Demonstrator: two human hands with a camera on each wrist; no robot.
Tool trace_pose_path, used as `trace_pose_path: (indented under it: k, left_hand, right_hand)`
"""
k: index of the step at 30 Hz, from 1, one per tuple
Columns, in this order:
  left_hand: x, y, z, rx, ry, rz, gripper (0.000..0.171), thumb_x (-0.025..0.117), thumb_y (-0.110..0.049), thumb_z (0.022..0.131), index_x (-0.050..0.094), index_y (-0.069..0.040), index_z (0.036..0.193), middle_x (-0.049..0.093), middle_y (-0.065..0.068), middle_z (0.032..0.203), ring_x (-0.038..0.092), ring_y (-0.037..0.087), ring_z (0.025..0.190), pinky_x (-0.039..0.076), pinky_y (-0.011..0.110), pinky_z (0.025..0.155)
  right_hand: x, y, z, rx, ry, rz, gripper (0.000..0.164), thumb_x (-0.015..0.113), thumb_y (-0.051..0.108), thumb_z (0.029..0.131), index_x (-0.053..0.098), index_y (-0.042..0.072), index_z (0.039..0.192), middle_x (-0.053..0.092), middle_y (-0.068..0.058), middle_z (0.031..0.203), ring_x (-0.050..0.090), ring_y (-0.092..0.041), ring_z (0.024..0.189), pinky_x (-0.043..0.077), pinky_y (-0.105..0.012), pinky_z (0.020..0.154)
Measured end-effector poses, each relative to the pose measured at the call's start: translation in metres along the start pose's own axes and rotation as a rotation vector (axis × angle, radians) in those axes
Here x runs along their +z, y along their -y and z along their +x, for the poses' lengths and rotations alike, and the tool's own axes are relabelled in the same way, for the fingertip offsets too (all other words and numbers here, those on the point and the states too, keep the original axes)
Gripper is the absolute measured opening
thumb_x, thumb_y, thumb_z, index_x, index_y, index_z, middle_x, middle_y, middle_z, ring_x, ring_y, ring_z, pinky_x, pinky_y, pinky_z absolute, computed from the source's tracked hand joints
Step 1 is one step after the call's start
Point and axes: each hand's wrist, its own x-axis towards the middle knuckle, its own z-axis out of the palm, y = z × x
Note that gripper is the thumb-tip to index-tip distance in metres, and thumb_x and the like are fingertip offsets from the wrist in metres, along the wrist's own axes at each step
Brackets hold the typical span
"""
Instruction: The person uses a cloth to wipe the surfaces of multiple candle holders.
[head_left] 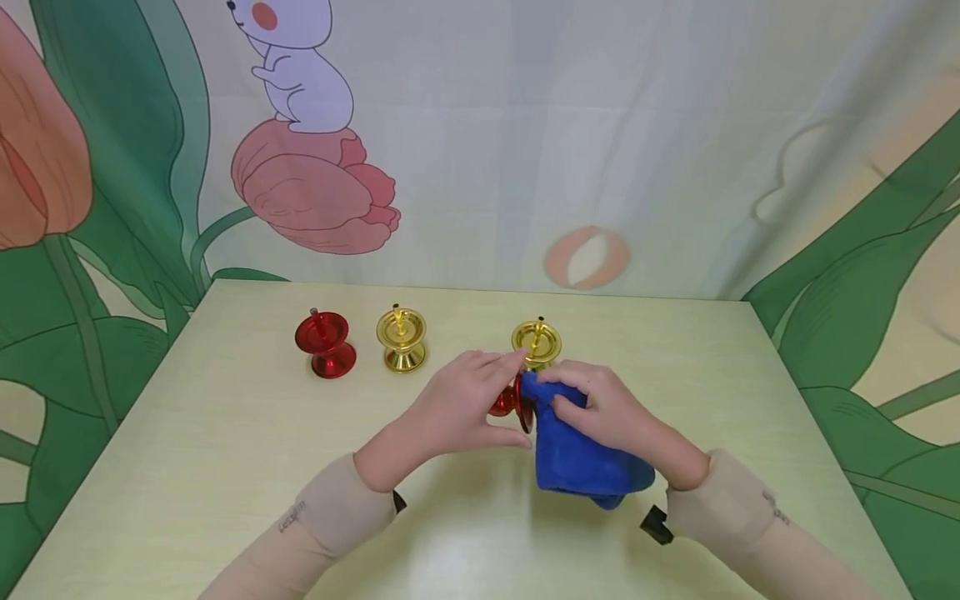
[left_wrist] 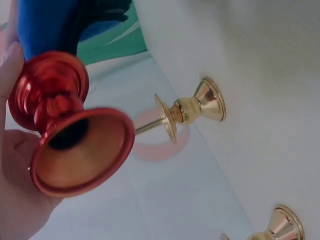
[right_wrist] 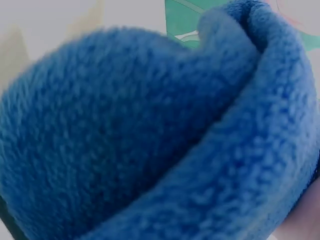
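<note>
In the head view my left hand (head_left: 459,407) holds a shiny red candlestick (head_left: 503,403) tipped on its side, its dish facing right. The left wrist view shows the hollow base of this red candlestick (left_wrist: 82,157) turned toward the camera, thumb and fingers around its far end. My right hand (head_left: 603,406) grips a fuzzy blue cloth (head_left: 581,458) against the dish side. That cloth (right_wrist: 125,115) fills most of the right wrist view, hiding the candlestick there. Just behind the hands stands a gold candlestick (head_left: 537,340), upright on the table.
A second gold candlestick (head_left: 402,330) and another red candlestick (head_left: 324,335) stand upright at the back left of the pale table (head_left: 225,467). Behind the table's far edge hangs a printed curtain (head_left: 480,167).
</note>
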Motion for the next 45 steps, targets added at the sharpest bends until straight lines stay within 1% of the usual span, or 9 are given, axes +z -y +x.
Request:
trace_pose_path:
  k: [4,7,14,17,24,31,34,41,45]
  left_hand:
    - [-0.006,0.003,0.002,-0.061,0.123,-0.096,0.089,0.067,-0.061,0.061,0.044,-0.008,0.129,0.063,-0.002,0.099,0.058,0.012,0.091,0.044,0.029,0.088]
    - [-0.006,0.003,0.002,-0.048,0.125,-0.117,0.082,0.070,-0.058,0.060,0.048,-0.009,0.122,0.062,-0.003,0.092,0.057,0.012,0.088,0.046,0.027,0.083]
    - [0.007,0.000,-0.001,0.163,-0.181,0.216,0.080,0.072,-0.055,0.059,0.052,-0.005,0.118,0.061,0.004,0.113,0.057,0.016,0.103,0.042,0.032,0.093]
    - [0.012,-0.001,-0.004,0.179,-0.249,0.306,0.083,0.070,-0.058,0.060,0.051,-0.004,0.121,0.059,0.006,0.117,0.055,0.017,0.107,0.042,0.033,0.094]
    - [0.003,0.001,-0.001,-0.020,0.032,-0.042,0.088,0.068,-0.058,0.063,0.043,-0.007,0.129,0.057,0.002,0.119,0.053,0.016,0.108,0.040,0.033,0.095]
    - [-0.007,0.005,0.005,-0.136,0.287,-0.203,0.087,0.067,-0.057,0.064,0.041,-0.010,0.132,0.064,-0.002,0.096,0.057,0.009,0.081,0.047,0.024,0.074]
    - [-0.002,0.003,0.003,-0.106,0.210,-0.176,0.082,0.071,-0.055,0.062,0.046,-0.010,0.125,0.063,-0.002,0.097,0.057,0.011,0.086,0.047,0.025,0.075]
    - [0.016,-0.001,-0.006,0.132,-0.190,0.239,0.083,0.072,-0.053,0.062,0.048,-0.004,0.124,0.057,0.007,0.120,0.054,0.018,0.110,0.040,0.035,0.096]
    - [0.015,-0.001,-0.008,0.097,-0.148,0.178,0.088,0.069,-0.058,0.061,0.046,-0.005,0.127,0.056,0.005,0.122,0.052,0.018,0.111,0.040,0.036,0.096]
  right_hand:
    - [0.004,0.002,-0.001,-0.091,-0.035,-0.060,0.023,0.058,0.001,0.078,0.062,0.004,0.101,0.064,-0.010,0.098,0.058,-0.014,0.079,0.051,-0.025,0.067]
    - [0.007,0.002,-0.001,-0.083,-0.037,-0.039,0.023,0.057,0.001,0.078,0.062,0.003,0.101,0.064,-0.010,0.100,0.059,-0.016,0.083,0.052,-0.027,0.070]
    - [0.008,-0.002,0.001,0.224,-0.001,0.246,0.024,0.052,0.004,0.084,0.059,0.000,0.107,0.062,-0.016,0.106,0.061,-0.020,0.088,0.049,-0.023,0.075]
    - [0.007,-0.004,0.002,0.265,0.000,0.309,0.024,0.051,0.004,0.085,0.058,-0.003,0.107,0.062,-0.018,0.106,0.061,-0.021,0.088,0.049,-0.021,0.075]
    - [0.004,-0.003,-0.001,0.238,0.027,0.177,0.024,0.054,0.005,0.084,0.060,0.002,0.107,0.063,-0.014,0.106,0.062,-0.019,0.086,0.051,-0.030,0.076]
    - [0.006,0.003,-0.003,0.066,0.044,0.038,0.024,0.057,0.004,0.081,0.061,0.003,0.105,0.064,-0.012,0.102,0.062,-0.018,0.082,0.053,-0.028,0.072]
    - [0.007,0.004,-0.002,0.141,0.045,0.087,0.024,0.056,0.005,0.082,0.060,0.003,0.105,0.063,-0.013,0.104,0.062,-0.018,0.084,0.052,-0.028,0.072]
    - [0.008,-0.003,0.003,0.344,0.006,0.317,0.024,0.053,0.006,0.084,0.058,-0.001,0.107,0.062,-0.017,0.105,0.061,-0.020,0.086,0.050,-0.031,0.078]
    - [0.007,-0.003,0.001,0.348,0.020,0.294,0.024,0.053,0.006,0.084,0.059,0.000,0.106,0.062,-0.016,0.106,0.060,-0.021,0.088,0.049,-0.033,0.079]
